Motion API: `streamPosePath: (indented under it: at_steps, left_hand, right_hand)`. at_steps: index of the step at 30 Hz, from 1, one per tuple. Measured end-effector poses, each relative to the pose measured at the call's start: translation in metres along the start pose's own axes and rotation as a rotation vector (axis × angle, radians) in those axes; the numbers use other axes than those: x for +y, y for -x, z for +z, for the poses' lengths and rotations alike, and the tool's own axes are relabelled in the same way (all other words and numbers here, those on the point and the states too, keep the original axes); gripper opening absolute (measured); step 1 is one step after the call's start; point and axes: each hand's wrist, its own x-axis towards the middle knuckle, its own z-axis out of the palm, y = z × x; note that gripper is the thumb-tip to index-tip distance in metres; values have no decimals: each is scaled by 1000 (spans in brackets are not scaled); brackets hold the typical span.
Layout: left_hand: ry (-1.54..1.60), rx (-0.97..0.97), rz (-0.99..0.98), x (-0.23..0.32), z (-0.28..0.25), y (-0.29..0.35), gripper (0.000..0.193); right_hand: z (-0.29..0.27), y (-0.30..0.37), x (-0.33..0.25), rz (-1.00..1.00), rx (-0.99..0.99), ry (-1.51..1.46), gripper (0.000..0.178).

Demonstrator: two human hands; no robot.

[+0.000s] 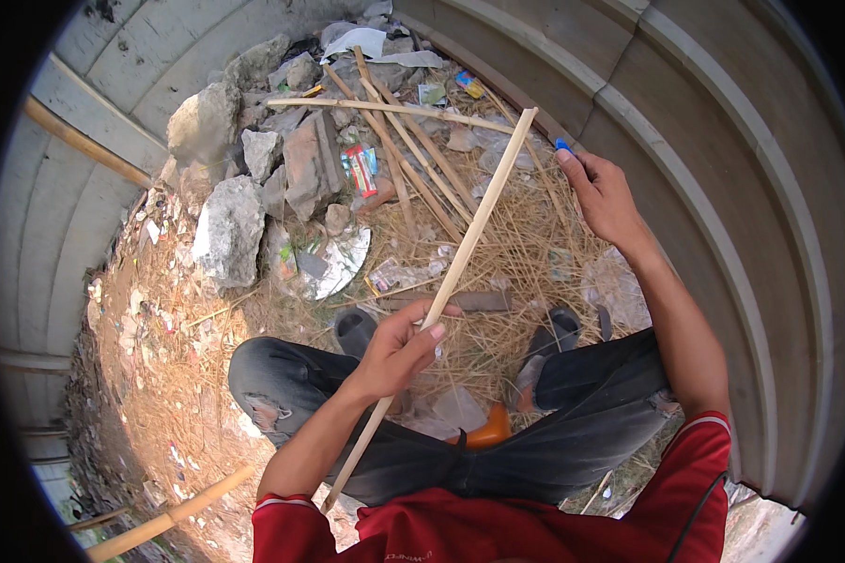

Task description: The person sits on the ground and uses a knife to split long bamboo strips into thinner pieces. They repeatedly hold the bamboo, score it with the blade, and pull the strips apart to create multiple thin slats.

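My left hand (392, 355) is closed round a long, pale, split bamboo strip (479, 218). The strip slants from beside my left thigh up toward the metal wall, its far end free in the air. To the right of that end, my right hand (607, 199) is closed on a small blue object (561, 145). Only a bit of the blue shows past the thumb, so its kind is unclear. The two hands are well apart, and the right one does not touch the strip.
Several bamboo strips (418, 150) lie crossed on the straw beyond my feet. Broken rocks (232, 230) are piled at the far left. Corrugated metal (695, 141) curves close along the right. Litter, a broken round mirror-like piece (345, 263) and an orange object (486, 430) lie about me.
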Motion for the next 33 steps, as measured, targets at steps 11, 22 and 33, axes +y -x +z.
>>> streamPosePath:
  at_steps: [11,22,33]
  left_hand:
    - [58,95,-89,-10,0,-10,40]
    - [86,19,-189,-11,-1,-1,40]
    - [67,33,-108,-8,-8,0,39]
  right_hand:
    - [55,101,-80,-205,-579,146,51]
    - [10,-9,9,79,-24,334,59]
    - [-30,-13,27,113,133,181,61]
